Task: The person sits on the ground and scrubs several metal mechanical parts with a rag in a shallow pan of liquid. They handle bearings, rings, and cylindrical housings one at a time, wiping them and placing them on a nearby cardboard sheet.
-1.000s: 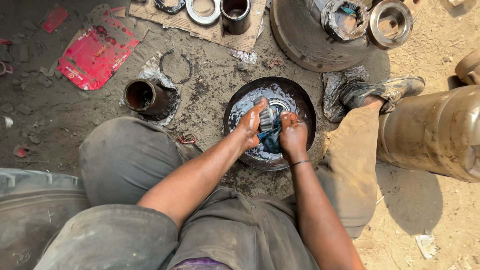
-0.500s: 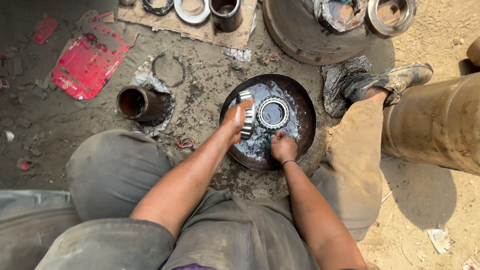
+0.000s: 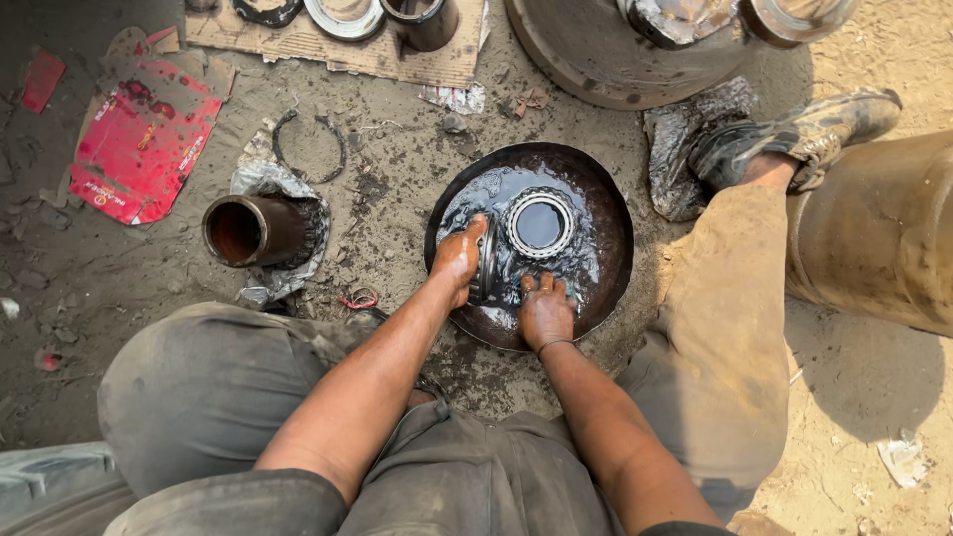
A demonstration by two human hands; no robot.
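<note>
A round black pan (image 3: 611,213) holds dark oily liquid on the ground between my knees. A toothed bearing ring (image 3: 539,223) lies flat in its middle. My left hand (image 3: 457,260) grips a second bearing (image 3: 486,270) stood on edge at the pan's left side, partly in the liquid. My right hand (image 3: 544,310) rests in the liquid at the pan's near rim, fingers spread, just right of that bearing. Both hands are wet and greasy.
A short metal sleeve (image 3: 253,230) lies on crumpled foil at left, beside a thin wire ring (image 3: 310,147) and a flattened red carton (image 3: 139,139). Cardboard (image 3: 417,60) with rings lies at the top. A large metal drum (image 3: 615,60), my shoe (image 3: 804,134) and a brown cylinder (image 3: 884,228) crowd the right.
Both hands were working together over the pan's middle. My left hand then took one bearing to the pan's left side, uncovering the flat ring, and my right hand dropped to the near rim.
</note>
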